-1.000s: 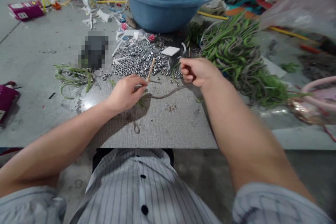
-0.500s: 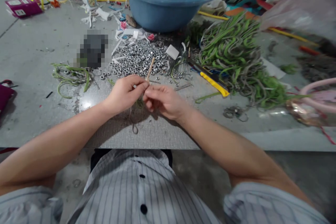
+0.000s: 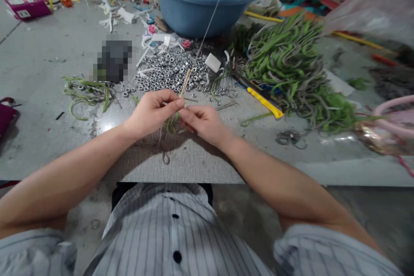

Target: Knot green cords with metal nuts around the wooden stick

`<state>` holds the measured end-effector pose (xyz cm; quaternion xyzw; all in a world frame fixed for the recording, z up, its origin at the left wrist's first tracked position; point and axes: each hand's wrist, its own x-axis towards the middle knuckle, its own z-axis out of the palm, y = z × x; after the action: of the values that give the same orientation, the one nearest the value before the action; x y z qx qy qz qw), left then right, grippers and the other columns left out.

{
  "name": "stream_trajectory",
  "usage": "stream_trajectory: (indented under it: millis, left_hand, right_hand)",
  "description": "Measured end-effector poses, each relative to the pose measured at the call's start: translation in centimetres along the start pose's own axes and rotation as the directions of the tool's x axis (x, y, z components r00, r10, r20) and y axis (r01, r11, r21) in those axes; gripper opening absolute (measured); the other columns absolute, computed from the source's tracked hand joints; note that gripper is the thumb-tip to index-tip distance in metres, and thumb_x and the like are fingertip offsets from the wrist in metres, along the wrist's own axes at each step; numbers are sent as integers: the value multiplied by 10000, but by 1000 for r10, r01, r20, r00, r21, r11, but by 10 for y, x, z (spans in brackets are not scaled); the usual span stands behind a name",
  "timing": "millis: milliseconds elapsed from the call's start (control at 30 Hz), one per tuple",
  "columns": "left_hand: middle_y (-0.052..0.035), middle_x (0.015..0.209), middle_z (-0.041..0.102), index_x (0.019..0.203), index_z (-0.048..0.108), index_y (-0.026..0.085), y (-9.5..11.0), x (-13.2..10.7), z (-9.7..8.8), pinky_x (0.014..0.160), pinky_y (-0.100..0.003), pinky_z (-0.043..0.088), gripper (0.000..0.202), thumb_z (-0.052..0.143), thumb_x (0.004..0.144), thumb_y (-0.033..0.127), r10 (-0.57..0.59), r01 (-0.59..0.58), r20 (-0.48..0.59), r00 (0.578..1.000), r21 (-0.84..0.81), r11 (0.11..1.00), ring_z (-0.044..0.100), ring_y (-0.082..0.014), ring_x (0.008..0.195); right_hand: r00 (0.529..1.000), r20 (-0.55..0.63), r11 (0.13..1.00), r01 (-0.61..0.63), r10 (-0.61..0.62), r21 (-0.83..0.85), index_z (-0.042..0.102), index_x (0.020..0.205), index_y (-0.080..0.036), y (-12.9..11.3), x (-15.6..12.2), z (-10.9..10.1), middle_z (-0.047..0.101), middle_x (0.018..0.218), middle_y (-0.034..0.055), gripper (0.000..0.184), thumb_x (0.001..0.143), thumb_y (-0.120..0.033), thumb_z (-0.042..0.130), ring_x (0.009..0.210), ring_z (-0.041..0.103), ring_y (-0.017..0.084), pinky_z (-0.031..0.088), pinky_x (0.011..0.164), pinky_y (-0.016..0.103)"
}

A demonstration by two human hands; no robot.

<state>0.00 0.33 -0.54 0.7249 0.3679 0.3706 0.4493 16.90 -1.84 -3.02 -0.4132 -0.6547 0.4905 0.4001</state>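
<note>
My left hand [image 3: 157, 110] is closed in a pinch around a thin pale wooden stick [image 3: 185, 83], which points up and away from me. Close against it, my right hand [image 3: 207, 123] has thumb and fingers pressed together; whatever they grip is too small to make out. Below the fingers hangs some green cord [image 3: 170, 125], partly hidden by both hands. A thin grey loop of cord [image 3: 165, 158] lies on the table beneath. Just beyond the stick spreads a heap of metal nuts [image 3: 168, 71].
Behind the nuts stands a blue basin [image 3: 207, 13]. To the right lie a yellow utility knife [image 3: 264, 102] and a big pile of green and grey cords [image 3: 287, 60]. More green cords [image 3: 89, 95] are at the left, near a purple packet [image 3: 28, 7].
Both hands stay at nearly the same spot, with the right fingers shifted slightly. A thin pale line now slants across the basin down to the nuts.
</note>
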Motion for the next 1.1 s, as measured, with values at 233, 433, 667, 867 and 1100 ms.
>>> stream_trajectory:
  millis: [233,433,667,867,1100]
  left_hand:
    - [45,543,420,639,565,147,-2,0,2,480,-213,278,228,568,838,260,14,-21,91,996,73,997,352,-67,512]
    - [36,533,475,630,585,157,-1,0,2,512,-232,325,236,573,831,280,-50,26,147,988,157,987,409,-81,510]
    - [7,588,585,679,642,161,3,-1,-2,530,-241,388,194,563,813,276,-89,64,196,976,130,989,494,-99,536]
    - [-13,646,646,736,696,165,3,-1,-6,570,-248,440,191,591,804,310,-84,53,253,964,124,991,546,-118,588]
    - [-28,684,672,729,688,166,-1,1,-11,603,-242,484,327,687,781,489,-72,117,362,929,-104,988,584,-117,618]
  right_hand:
    - [973,-203,981,142,-114,133,610,789,-217,1,5,-4,501,604,-71,399,733,-600,705,525,425,65,349,491,227]
    - [976,-209,958,111,-56,265,613,776,-215,2,4,-5,522,560,-70,303,791,-506,695,439,413,55,311,412,216]
    - [949,-316,956,88,6,281,584,765,-227,0,7,-7,517,582,-68,301,771,-507,694,447,408,58,336,413,219]
    - [941,-337,948,109,-1,300,574,753,-234,-4,6,-7,518,578,-64,290,744,-490,711,448,410,66,333,403,228]
    - [933,-357,918,101,47,384,487,733,-245,-4,10,-12,487,582,-82,344,718,-497,720,428,370,62,376,446,236]
